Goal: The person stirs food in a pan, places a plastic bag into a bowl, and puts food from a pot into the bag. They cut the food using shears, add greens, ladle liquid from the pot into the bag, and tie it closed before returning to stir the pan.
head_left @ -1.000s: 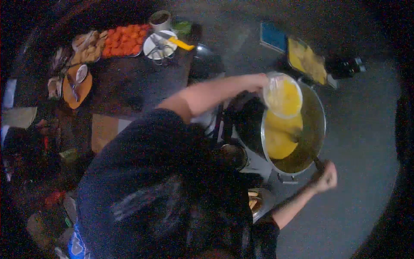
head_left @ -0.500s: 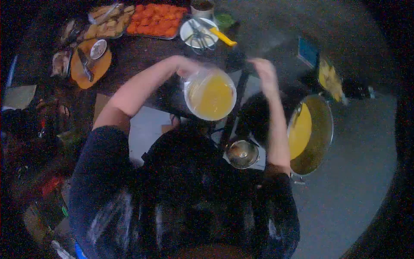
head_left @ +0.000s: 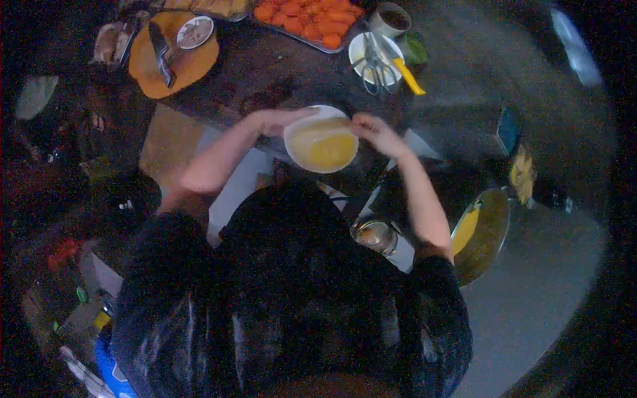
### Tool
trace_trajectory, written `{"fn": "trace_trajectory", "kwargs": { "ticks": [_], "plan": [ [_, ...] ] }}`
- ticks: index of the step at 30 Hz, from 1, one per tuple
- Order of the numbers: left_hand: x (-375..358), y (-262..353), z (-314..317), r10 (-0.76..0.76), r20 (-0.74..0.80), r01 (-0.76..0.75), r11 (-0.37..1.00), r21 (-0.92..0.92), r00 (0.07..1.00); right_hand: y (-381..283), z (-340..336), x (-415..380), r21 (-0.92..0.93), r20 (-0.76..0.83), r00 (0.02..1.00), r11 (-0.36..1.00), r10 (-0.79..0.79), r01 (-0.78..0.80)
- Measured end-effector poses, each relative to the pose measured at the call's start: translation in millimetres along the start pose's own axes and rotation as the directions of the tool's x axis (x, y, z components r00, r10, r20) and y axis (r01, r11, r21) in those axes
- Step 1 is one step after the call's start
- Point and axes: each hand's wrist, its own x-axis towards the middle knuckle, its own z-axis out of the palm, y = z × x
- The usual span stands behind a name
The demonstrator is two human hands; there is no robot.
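Observation:
A white bowl [head_left: 323,167] with yellow liquid in it is in front of my chest, over the near edge of the dark table. My left hand [head_left: 275,124] is closed on the bowl's left rim, its fingers reaching along the far side. At the right rim, the fingers of my right hand [head_left: 371,127] are pinched together. A pale, blurred band [head_left: 317,127] crosses the bowl from those fingers; I cannot tell what they hold. Beyond the bowl, a white plate [head_left: 361,50] carries scissors [head_left: 377,74] and a yellow-handled tool [head_left: 408,76].
An orange board [head_left: 142,60] holds a knife [head_left: 161,56] and a small white dish [head_left: 194,32]. A tray of orange pieces [head_left: 312,20] lies at the back. A large pot [head_left: 491,242] with yellow contents stands to my right. A small metal pot [head_left: 376,237] sits near my right elbow.
My right hand has come in from the right to the bowl's rim. The bowl has tilted and shows more of its inner wall. The view has shifted, so the table things appear farther right.

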Motion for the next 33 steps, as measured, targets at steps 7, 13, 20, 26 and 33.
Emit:
{"fn": "trace_trajectory", "kwargs": {
  "ticks": [7,13,20,26,33],
  "plan": [
    [9.7,-18.9,-40.9,-0.082,-0.555,0.319,0.883,0.344,0.828,-15.4,35.7,41.8,0.147,-0.194,0.966,0.979,0.169,-0.142],
    [-4.4,-11.2,-18.5,0.675,-0.651,0.16,0.642,0.75,0.346,-19.7,14.3,91.0,0.559,-0.203,0.911,0.806,0.359,-0.194],
    [12.4,-0.7,50.0,0.863,-0.505,-0.01,0.505,0.863,0.026,-13.2,28.3,107.8,0.235,-0.247,0.966,0.972,0.074,-0.014],
    [-15.1,30.9,59.5,0.818,-0.55,-0.125,0.571,0.811,0.17,-21.6,-25.8,76.3,-0.435,-0.092,0.912,0.84,-0.401,0.325],
    [-43.4,49.1,58.1,0.981,-0.172,-0.062,0.178,0.982,0.086,14.7,26.1,127.3,-0.12,0.396,0.827,0.871,-0.398,0.476]
  ]
}}
